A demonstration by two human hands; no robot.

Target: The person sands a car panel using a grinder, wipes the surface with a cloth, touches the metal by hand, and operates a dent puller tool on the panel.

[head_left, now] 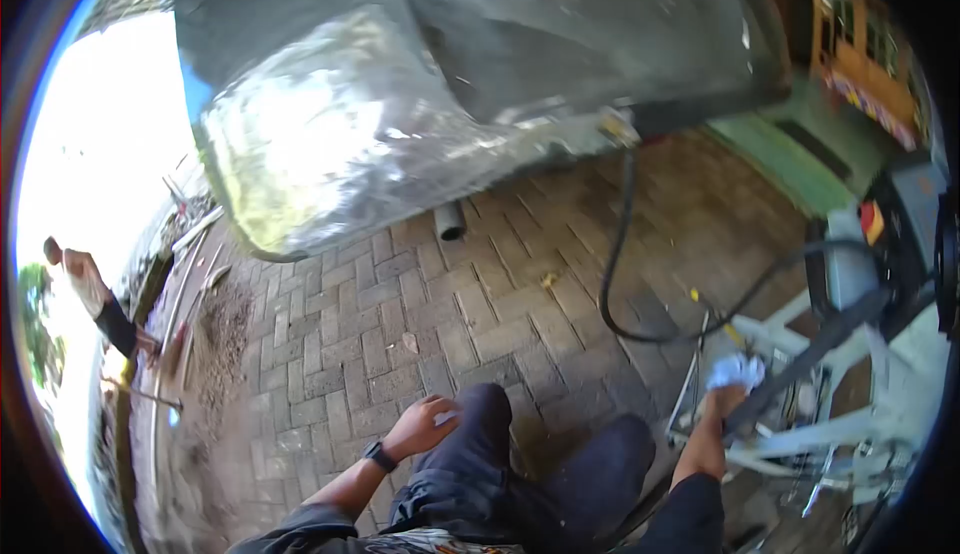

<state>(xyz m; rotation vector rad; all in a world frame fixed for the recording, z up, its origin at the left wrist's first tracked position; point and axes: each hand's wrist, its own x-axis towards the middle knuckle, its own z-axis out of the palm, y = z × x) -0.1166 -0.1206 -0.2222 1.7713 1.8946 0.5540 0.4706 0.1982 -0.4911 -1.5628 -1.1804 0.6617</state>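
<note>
My right hand (728, 402) reaches out to the right and grips a crumpled pale blue and white cloth (737, 368), beside a light grey metal frame (870, 409). Over my left knee (485, 419) hovers or rests my left hand (425, 426), with a dark watch (380, 456) on its wrist. Its fingers look loosely bent and hold nothing that I can see; whether it touches the knee is unclear. In front of me hangs a large vehicle body panel (310, 134), part shiny bare metal and part dull grey.
A black hose (607, 294) loops from the panel's lower edge to equipment (850, 264) at the right. Below the panel, a grey pipe end (450, 222) sticks out over brick paving (400, 304). Another person (90, 289) stands far left. A wooden bench (860, 54) is back right.
</note>
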